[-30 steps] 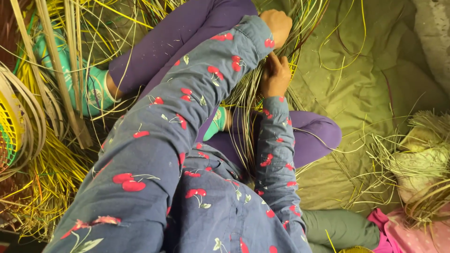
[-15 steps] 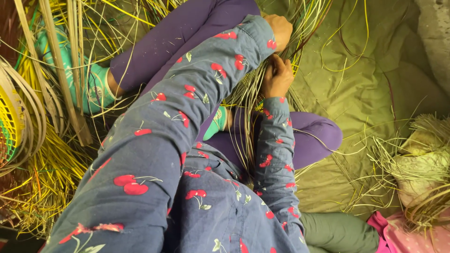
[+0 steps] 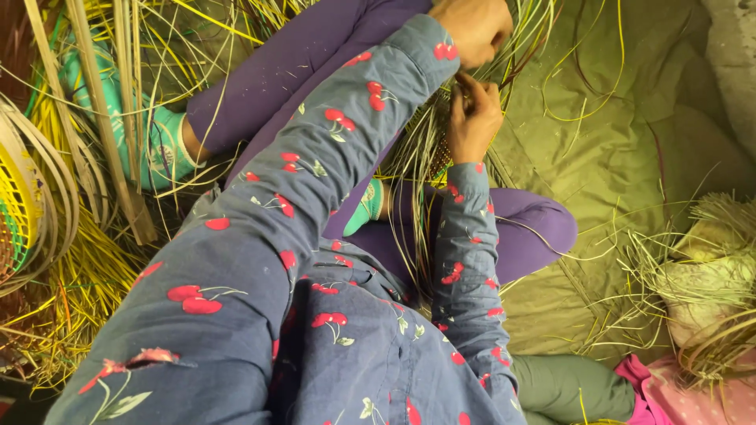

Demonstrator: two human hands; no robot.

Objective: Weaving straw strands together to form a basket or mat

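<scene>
I see my left hand (image 3: 471, 30) at the top of the view, fingers curled into a closed fist over the upper ends of a bundle of thin green-yellow strands (image 3: 417, 149). My right hand (image 3: 472, 118) sits just below it, fingers bent and pinched narrow on the same strands. The two hands are near each other, nearly touching. How many strands each one holds I cannot tell.

The bundle runs down from the hands between my crossed legs in purple trousers (image 3: 520, 228), close to a foot in a teal sock (image 3: 364, 206). Both arms wear blue sleeves printed with red cherries (image 3: 315, 181).

A second teal sock (image 3: 161, 145) shows at the left, partly covered by flat pale strips (image 3: 102, 118) that lean upright there. More yellow strands (image 3: 79, 291) lie heaped at the lower left, beside a curved yellow woven piece (image 3: 16, 205) at the frame's edge.

An olive-green cloth (image 3: 614, 134) covers the floor to the right, with loose strands scattered over it. A pale tangled mass of fibre (image 3: 709, 275) lies at the far right, and a pink cloth (image 3: 693, 397) sits in the lower right corner.
</scene>
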